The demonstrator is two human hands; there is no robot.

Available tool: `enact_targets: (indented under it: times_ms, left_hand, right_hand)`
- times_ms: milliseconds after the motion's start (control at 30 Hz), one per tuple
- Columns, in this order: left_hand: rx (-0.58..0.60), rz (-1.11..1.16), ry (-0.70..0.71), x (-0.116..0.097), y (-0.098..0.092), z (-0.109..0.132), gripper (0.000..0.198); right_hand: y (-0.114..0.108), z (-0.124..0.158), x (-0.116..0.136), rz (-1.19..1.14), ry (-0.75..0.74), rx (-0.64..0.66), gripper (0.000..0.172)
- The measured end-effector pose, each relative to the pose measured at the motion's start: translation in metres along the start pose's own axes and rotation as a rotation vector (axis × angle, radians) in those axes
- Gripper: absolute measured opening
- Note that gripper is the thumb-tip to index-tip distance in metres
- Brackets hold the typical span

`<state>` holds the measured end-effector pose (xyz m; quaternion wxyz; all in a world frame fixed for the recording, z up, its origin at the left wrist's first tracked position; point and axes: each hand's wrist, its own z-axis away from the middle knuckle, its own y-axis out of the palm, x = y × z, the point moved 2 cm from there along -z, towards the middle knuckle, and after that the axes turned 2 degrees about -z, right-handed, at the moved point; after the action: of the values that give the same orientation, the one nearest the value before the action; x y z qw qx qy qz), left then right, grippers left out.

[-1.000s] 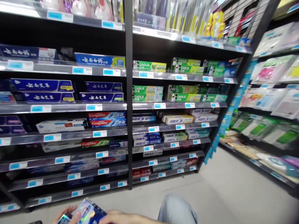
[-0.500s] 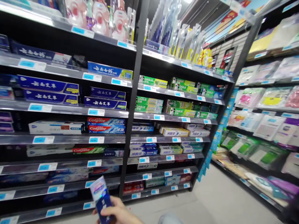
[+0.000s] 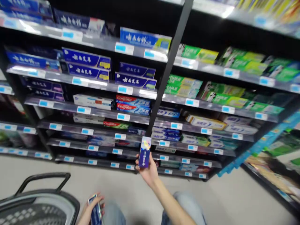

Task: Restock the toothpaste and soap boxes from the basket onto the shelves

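My right hand (image 3: 150, 172) grips a box (image 3: 144, 153), long axis near vertical in view, shelf edge (image 3: 104, 134) beyond; my left hand (image 3: 94, 203) clasps a carton (image 3: 96, 215), open floor (image 3: 134, 189) between.

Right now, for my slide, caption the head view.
Right hand holds slim navy-silver box, left hand dark-blue box, before black shelves.

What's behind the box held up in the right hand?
Behind the box in the right hand stands the black shelf post; the stretch the box covers can't be seen.
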<state>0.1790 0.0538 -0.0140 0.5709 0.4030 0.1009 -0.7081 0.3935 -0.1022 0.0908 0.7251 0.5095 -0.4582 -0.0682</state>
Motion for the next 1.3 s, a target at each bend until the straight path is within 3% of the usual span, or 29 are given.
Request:
enact_targets:
  times_ms: [200,567,800,967,1100,1300]
  left_hand:
    - [0.04,-0.068,0.043,-0.002,0.011,0.013,0.04]
    - [0.094,-0.194,0.082,0.005,0.011,0.005,0.042]
    - [0.155,-0.212,0.085,0.005,0.011,0.007,0.051]
    - [0.419,-0.15,0.081,0.001,0.018,0.023,0.055]
    - [0.609,-0.096,0.121,0.002,0.016,0.031,0.058]
    - [0.683,-0.067,0.216,0.013,0.008,0.029,0.059]
  right_hand:
    - [-0.007,-0.001,-0.001,0.017,0.025,0.042,0.048]
    - [-0.013,-0.003,-0.007,0.048,0.023,0.064,0.048]
    - [-0.018,-0.004,-0.015,0.227,-0.08,0.025,0.052]
    - [-0.02,0.006,-0.041,0.484,-0.046,0.009,0.046]
    - [-0.022,0.025,-0.078,0.668,-0.092,0.097,0.054]
    - [-0.028,0.046,-0.11,0.822,-0.15,0.219,0.057]
